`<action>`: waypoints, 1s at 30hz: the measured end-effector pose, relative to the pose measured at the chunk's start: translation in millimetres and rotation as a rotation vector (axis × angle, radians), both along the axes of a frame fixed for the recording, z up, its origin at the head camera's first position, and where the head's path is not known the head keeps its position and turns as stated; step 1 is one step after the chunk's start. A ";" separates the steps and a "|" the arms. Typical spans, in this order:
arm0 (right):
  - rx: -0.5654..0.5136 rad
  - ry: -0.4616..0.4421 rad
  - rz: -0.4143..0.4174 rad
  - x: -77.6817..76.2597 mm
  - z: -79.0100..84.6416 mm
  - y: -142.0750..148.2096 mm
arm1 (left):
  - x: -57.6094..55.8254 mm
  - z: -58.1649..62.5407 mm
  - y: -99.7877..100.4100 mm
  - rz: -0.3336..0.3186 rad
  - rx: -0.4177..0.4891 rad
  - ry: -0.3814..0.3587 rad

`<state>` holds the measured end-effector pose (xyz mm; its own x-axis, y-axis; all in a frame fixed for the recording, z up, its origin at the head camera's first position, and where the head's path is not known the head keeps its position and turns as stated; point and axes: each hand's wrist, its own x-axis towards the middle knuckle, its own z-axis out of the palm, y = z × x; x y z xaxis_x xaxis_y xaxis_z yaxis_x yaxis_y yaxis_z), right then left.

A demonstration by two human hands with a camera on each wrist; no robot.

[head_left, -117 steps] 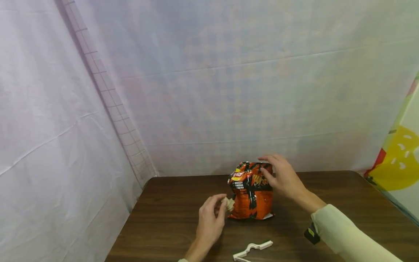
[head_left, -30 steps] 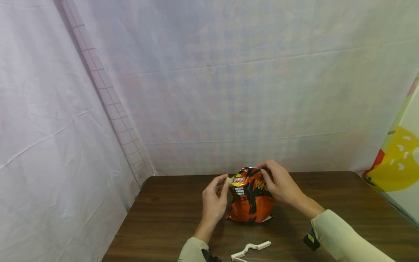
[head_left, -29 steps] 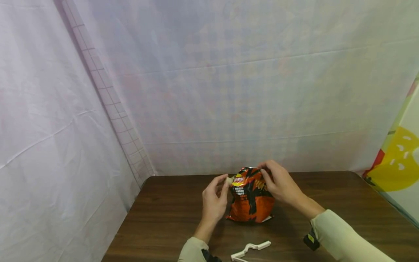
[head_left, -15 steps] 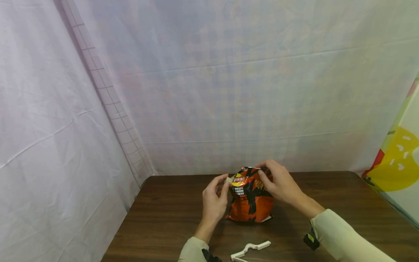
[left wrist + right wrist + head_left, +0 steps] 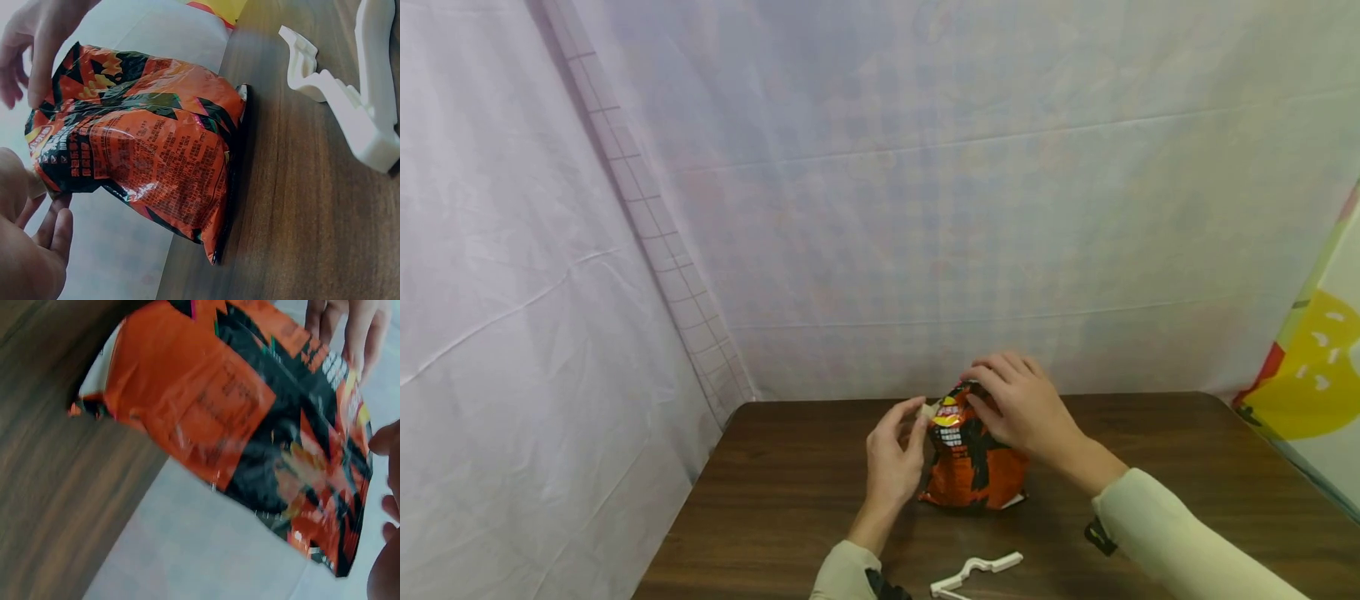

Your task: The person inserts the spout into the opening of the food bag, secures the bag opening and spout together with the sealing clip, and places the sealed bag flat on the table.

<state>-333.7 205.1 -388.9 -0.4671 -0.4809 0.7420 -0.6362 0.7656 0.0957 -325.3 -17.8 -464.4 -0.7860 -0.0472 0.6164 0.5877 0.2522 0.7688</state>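
An orange and black chip bag (image 5: 976,479) stands upright on the brown table. My left hand (image 5: 891,467) pinches a small cream-coloured piece (image 5: 928,412) against the bag's upper left edge; fingers cover most of it, so its kind is unclear. At the bag's top, my right hand (image 5: 1021,408) reaches over the edge, thumb in front and fingers behind. The left wrist view shows a gap between that thumb and those fingers. Nearer the camera lies a white plastic bag clip (image 5: 973,568), its two arms spread apart.
The dark wood table (image 5: 790,492) ends at a pale cloth backdrop (image 5: 880,250). Another white cloth (image 5: 535,333) hangs at the left. A yellow patterned panel (image 5: 1318,367) stands at the right.
Since the earliest frame, my left hand has risen with the cream-coloured piece to the bag's upper corner. My right hand has just slid left along the bag's top.
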 end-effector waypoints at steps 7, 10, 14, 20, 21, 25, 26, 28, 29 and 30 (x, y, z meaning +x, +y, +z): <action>0.018 -0.083 -0.003 1.5 -2.8 -9.6 | -1.4 -1.2 0.2 -0.009 -0.017 0.029; 0.026 -0.156 -0.021 0.3 0.3 -13.5 | -1.1 -1.0 -0.3 -0.012 -0.022 0.030; 0.052 -0.239 -0.030 -2.5 4.2 -18.0 | -0.7 -0.1 0.1 -0.012 -0.025 0.017; 0.100 -0.308 -0.050 -6.5 8.1 -22.4 | -0.7 0.2 0.2 -0.012 -0.026 0.009; 0.113 -0.312 -0.052 -7.1 8.7 -22.7 | -0.9 0.0 0.1 -0.011 -0.025 0.013; 0.154 -0.330 -0.053 -8.4 12.0 -24.2 | -1.4 0.6 -0.5 -0.012 -0.026 0.027; 0.163 -0.335 -0.053 -8.5 12.6 -24.7 | -1.5 0.6 -0.8 -0.013 -0.027 0.029; 0.174 -0.349 -0.050 -8.7 13.7 -26.1 | -1.6 0.9 -1.2 -0.014 -0.028 0.030; 0.178 -0.354 -0.050 -8.8 14.1 -26.8 | -1.7 0.8 -1.5 -0.014 -0.029 0.029; 0.181 -0.361 -0.050 -8.8 14.3 -27.5 | -1.8 0.6 -1.8 -0.015 -0.028 0.030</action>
<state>-342.5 177.6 -374.6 -0.7085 -0.5585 0.4313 -0.6158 0.7879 0.0087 -327.1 -19.6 -463.8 -0.7674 -0.0175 0.6409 0.6147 0.2642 0.7432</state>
